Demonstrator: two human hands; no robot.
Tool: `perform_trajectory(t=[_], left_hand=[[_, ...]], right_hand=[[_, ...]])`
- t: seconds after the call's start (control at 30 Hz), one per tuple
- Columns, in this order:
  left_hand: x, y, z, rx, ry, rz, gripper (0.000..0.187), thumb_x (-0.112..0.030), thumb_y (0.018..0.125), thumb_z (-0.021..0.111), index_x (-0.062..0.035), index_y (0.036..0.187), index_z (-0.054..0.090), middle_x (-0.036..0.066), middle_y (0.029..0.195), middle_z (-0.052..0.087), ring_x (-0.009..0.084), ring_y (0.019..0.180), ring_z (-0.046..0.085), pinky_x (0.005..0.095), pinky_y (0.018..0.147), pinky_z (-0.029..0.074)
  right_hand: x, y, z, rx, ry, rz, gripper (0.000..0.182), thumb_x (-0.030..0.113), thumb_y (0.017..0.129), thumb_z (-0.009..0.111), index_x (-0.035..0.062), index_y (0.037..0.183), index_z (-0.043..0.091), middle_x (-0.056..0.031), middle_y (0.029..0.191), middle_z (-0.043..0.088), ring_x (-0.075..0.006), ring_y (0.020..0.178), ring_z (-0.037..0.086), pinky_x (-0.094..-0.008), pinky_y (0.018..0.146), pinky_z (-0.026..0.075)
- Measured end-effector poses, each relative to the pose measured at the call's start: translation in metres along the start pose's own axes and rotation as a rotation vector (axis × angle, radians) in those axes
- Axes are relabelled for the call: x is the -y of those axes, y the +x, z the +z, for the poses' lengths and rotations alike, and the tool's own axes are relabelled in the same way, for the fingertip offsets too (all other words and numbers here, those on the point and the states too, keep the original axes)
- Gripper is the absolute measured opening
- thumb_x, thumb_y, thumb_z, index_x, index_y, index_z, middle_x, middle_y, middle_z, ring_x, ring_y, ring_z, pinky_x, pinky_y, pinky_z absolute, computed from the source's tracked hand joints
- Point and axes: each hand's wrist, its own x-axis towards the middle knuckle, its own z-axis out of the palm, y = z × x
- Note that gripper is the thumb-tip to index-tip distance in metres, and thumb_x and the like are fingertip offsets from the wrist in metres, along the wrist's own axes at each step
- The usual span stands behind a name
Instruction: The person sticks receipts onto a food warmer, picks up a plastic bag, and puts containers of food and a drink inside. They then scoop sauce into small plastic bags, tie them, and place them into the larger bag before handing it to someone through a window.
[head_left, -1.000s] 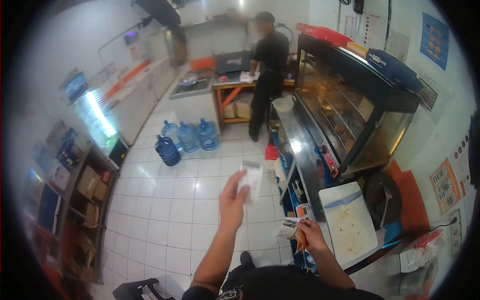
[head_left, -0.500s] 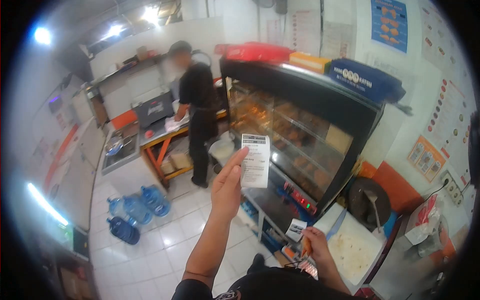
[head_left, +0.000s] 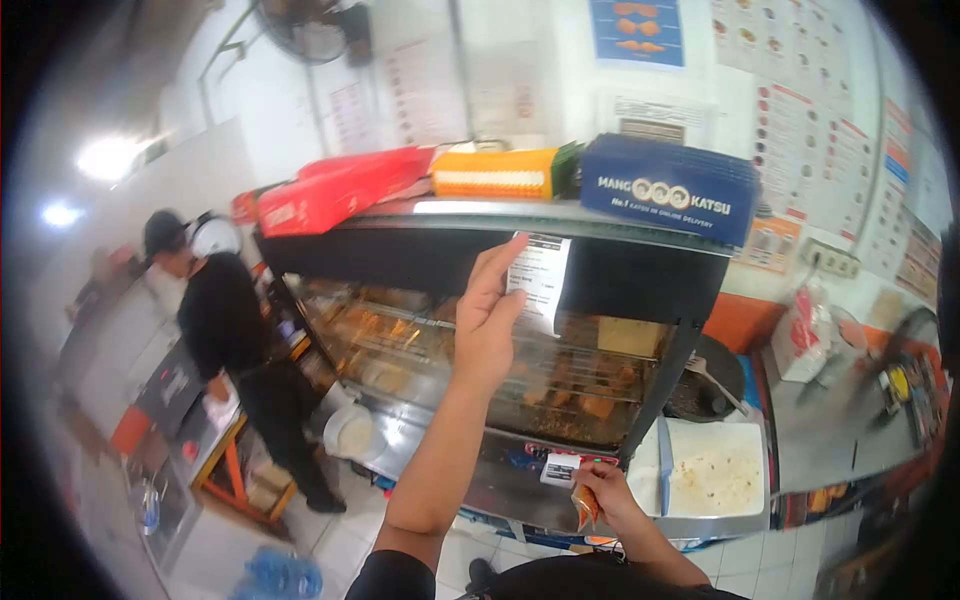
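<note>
My left hand (head_left: 487, 325) is raised in front of the glass display case and pinches a printed receipt (head_left: 541, 290) between thumb and fingers. The receipt stands upright, its print facing me. Lower down, close to my body, my right hand (head_left: 608, 492) is closed on a small sachet (head_left: 585, 507) with orange contents. A small white printed slip (head_left: 560, 470) sticks out to the left from the same fingers. Behind both hands is the display case (head_left: 480, 255), with pieces of fried food (head_left: 598, 406) on its racks.
On the case lie a red box (head_left: 340, 190), a yellow box (head_left: 492, 173) and a blue box (head_left: 668, 188). A stained white cutting board (head_left: 715, 470) and a dark pan (head_left: 735, 375) are at right. A person in black (head_left: 235, 320) stands at the left counter, near a white bucket (head_left: 352, 435).
My view has turned right and come nearer the display case. The receipt stays in my left hand, now up against the case's upper frame. My right hand keeps the sachet and slip.
</note>
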Motion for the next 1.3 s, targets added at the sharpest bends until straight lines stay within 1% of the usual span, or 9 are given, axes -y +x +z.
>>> perform_trajectory(t=[0.17, 0.33, 0.4, 0.63, 0.77, 0.9, 1.0, 1.23, 1.3], left_hand=[[0.007, 0.040, -0.022, 0.077, 0.316, 0.152, 0.058, 0.016, 0.077, 0.040, 0.0025, 0.132, 0.053, 0.006, 0.121, 0.048, 0.0126, 0.109, 0.051, 0.0227, 0.096, 0.038], [0.003, 0.052, -0.034, 0.052, 0.206, 0.164, 0.056, 0.013, 0.074, 0.042, 0.0029, 0.127, 0.057, 0.010, 0.117, 0.053, 0.0174, 0.105, 0.053, 0.0244, 0.092, 0.041], [-0.003, 0.054, -0.038, 0.061, 0.114, 0.357, 0.058, 0.015, 0.075, 0.040, 0.0027, 0.129, 0.056, 0.007, 0.117, 0.049, 0.0126, 0.106, 0.052, 0.0216, 0.093, 0.039], [-0.001, 0.059, -0.027, 0.057, 0.274, 0.169, 0.054, 0.012, 0.072, 0.043, 0.0042, 0.123, 0.060, 0.008, 0.109, 0.050, 0.0132, 0.098, 0.053, 0.0242, 0.087, 0.043], [-0.013, 0.062, -0.020, 0.043, 0.592, 0.235, 0.043, 0.006, 0.072, 0.050, 0.0061, 0.113, 0.063, 0.014, 0.105, 0.051, 0.0245, 0.091, 0.054, 0.0329, 0.082, 0.045], [-0.015, 0.070, -0.010, 0.024, 1.031, 0.568, 0.041, -0.004, 0.070, 0.057, 0.0038, 0.110, 0.064, 0.014, 0.107, 0.053, 0.0299, 0.090, 0.050, 0.0417, 0.084, 0.041], [-0.012, 0.072, -0.008, 0.122, 1.081, 0.596, 0.047, -0.007, 0.068, 0.057, 0.0006, 0.114, 0.063, 0.012, 0.108, 0.055, 0.0284, 0.091, 0.048, 0.0403, 0.083, 0.038], [-0.014, 0.077, -0.029, 0.183, 0.928, 0.675, 0.051, -0.005, 0.067, 0.057, 0.0009, 0.118, 0.060, 0.011, 0.102, 0.059, 0.0298, 0.087, 0.049, 0.0397, 0.081, 0.040], [-0.024, 0.065, -0.040, 0.054, 0.736, 0.660, 0.050, -0.001, 0.067, 0.054, 0.0019, 0.117, 0.060, 0.013, 0.099, 0.059, 0.0321, 0.086, 0.052, 0.0414, 0.081, 0.043]], right_hand=[[-0.022, 0.000, 0.004, -0.311, 0.006, -0.042, 0.010, 0.009, 0.087, 0.067, 0.0001, 0.091, 0.065, -0.0042, 0.076, 0.063, -0.0130, 0.065, 0.061, -0.0265, 0.058, 0.049], [-0.034, -0.002, 0.024, -0.416, 0.188, -0.086, 0.009, 0.007, 0.087, 0.066, -0.0006, 0.091, 0.064, -0.0061, 0.079, 0.064, -0.0143, 0.068, 0.062, -0.0273, 0.061, 0.052], [-0.035, -0.005, 0.033, -0.471, 0.220, -0.110, 0.009, 0.007, 0.087, 0.066, -0.0005, 0.091, 0.064, -0.0061, 0.079, 0.063, -0.0142, 0.068, 0.062, -0.0270, 0.060, 0.051], [-0.033, -0.013, 0.042, -0.496, 0.264, -0.148, 0.009, 0.006, 0.087, 0.067, -0.0002, 0.091, 0.063, -0.0047, 0.076, 0.062, -0.0128, 0.064, 0.059, -0.0254, 0.056, 0.049], [-0.031, -0.014, 0.039, -0.535, 0.266, -0.165, 0.010, 0.007, 0.086, 0.066, -0.0016, 0.091, 0.063, -0.0066, 0.081, 0.062, -0.0138, 0.070, 0.060, -0.0255, 0.063, 0.050], [-0.036, -0.011, 0.031, -0.522, 0.294, -0.190, 0.010, 0.007, 0.086, 0.067, -0.0011, 0.091, 0.063, -0.0060, 0.081, 0.062, -0.0142, 0.070, 0.060, -0.0257, 0.063, 0.051], [-0.031, -0.008, 0.034, -0.488, 0.282, -0.193, 0.010, 0.007, 0.086, 0.067, -0.0007, 0.092, 0.064, -0.0053, 0.081, 0.062, -0.0139, 0.070, 0.060, -0.0255, 0.063, 0.051], [0.080, -0.003, 0.101, -0.311, 0.048, -0.221, 0.011, 0.007, 0.086, 0.069, -0.0004, 0.093, 0.065, -0.0033, 0.078, 0.063, -0.0111, 0.067, 0.059, -0.0244, 0.059, 0.048], [0.118, -0.001, 0.119, -0.205, 0.018, -0.300, 0.009, 0.006, 0.087, 0.068, -0.0003, 0.093, 0.066, -0.0026, 0.080, 0.062, -0.0109, 0.069, 0.059, -0.0241, 0.061, 0.047]])
